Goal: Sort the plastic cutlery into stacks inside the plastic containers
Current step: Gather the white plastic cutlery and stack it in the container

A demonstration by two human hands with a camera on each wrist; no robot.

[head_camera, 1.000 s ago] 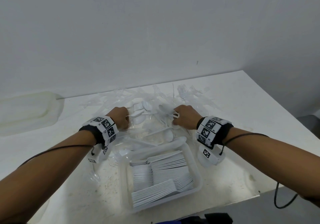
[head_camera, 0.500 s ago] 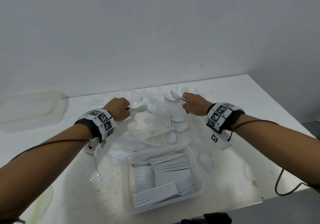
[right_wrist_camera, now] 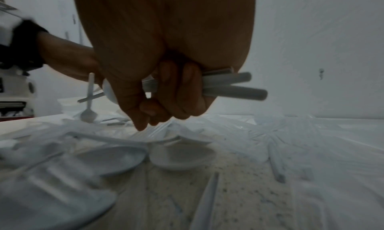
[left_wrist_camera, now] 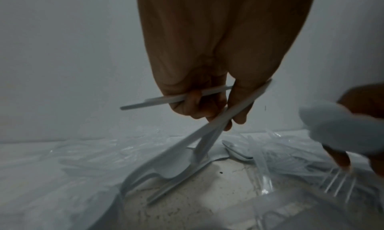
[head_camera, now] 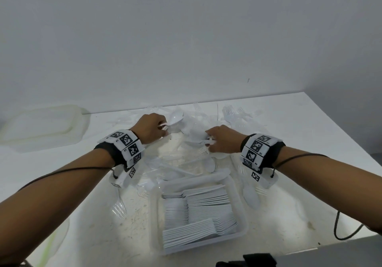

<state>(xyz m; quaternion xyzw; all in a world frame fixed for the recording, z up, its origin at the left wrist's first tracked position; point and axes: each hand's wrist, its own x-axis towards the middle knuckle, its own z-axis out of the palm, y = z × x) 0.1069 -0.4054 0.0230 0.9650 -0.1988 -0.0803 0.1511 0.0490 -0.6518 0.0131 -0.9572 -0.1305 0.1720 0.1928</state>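
The step in hand is collection: both hands work in the loose pile of white and clear plastic cutlery [head_camera: 198,126] spread over the far half of the white counter [head_camera: 293,142], gathering spoons before any transfer. The left hand [head_camera: 149,130] has its fingers curled round white plastic spoon handles [left_wrist_camera: 207,131]; in the left wrist view one handle lies roughly crosswise under the fingers, while others slant down from the thumb so that their bowls point down at the counter surface. In the head view a spoon bowl [head_camera: 175,118] projects beyond this hand, away from the person. The right hand [head_camera: 222,140] grips a bundle of white spoon handles [right_wrist_camera: 232,85], long axes roughly level and crosswise to the palm, butt ends projecting past the little-finger side; the bowl ends are largely hidden behind the thumb. The clear rectangular plastic container [head_camera: 242,225] sits near the front edge of the counter, between the forearms, and holds rows of white cutlery stacked with handles running roughly left to right. The next move likely calls for aligning each handful so that all bowls face one way, then carrying it back to the container and laying it parallel to the existing rows. Splayed handles in the left hand may resist nesting.
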